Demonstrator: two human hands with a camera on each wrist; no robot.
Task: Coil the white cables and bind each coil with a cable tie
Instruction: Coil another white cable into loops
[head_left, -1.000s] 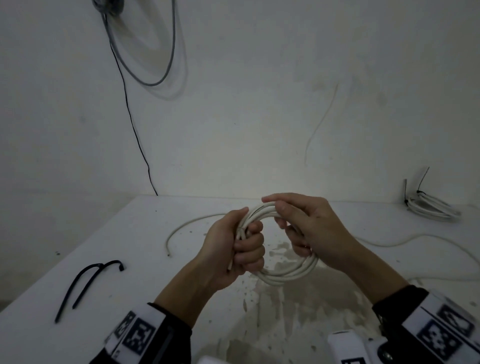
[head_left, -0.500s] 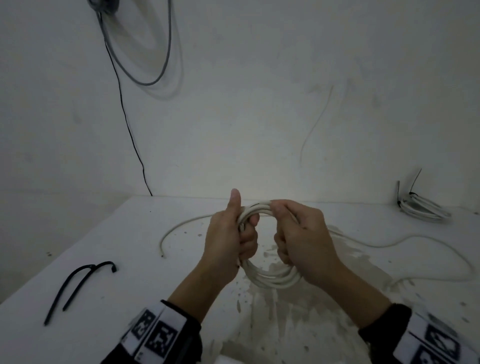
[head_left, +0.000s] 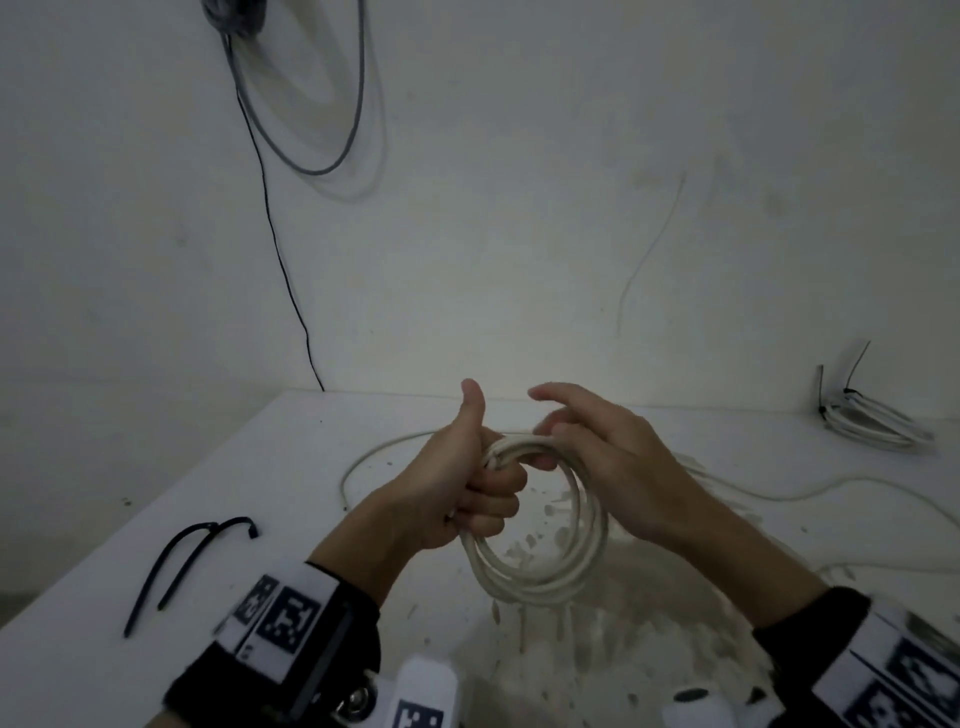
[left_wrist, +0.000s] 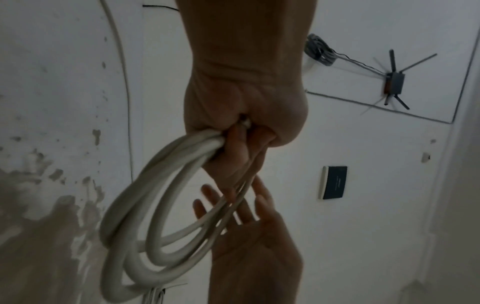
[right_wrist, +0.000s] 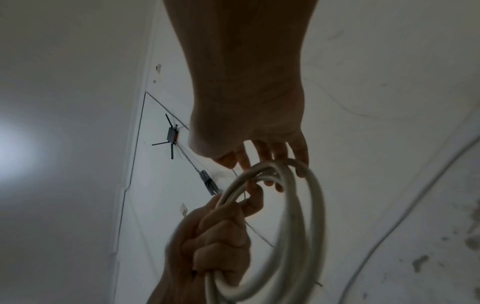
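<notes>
Though dim, the head view settles the layout: left hand fisted round the near-left side of the white round-sheathed cable coil, thumb up, coil held above the stained white table; right hand at the coil's top, fingers loosely spread, touching the strands rather than gripping them. Loose white cable tail trailing right across the table, two black plastic cable ties lying well apart at left, an already tied white coil far right. From the left wrist: fingers curled tight on the bunched loops, right palm open behind them, fingers apart. From the right wrist: straight fingers just at the coil's rim, left fist clamped below. Likely risk: loops springing apart or slipping uneven, with only one hand truly gripping and the ties out of reach. Only the head view shows ties and tail; only the wrist views show the grip's underside.
</notes>
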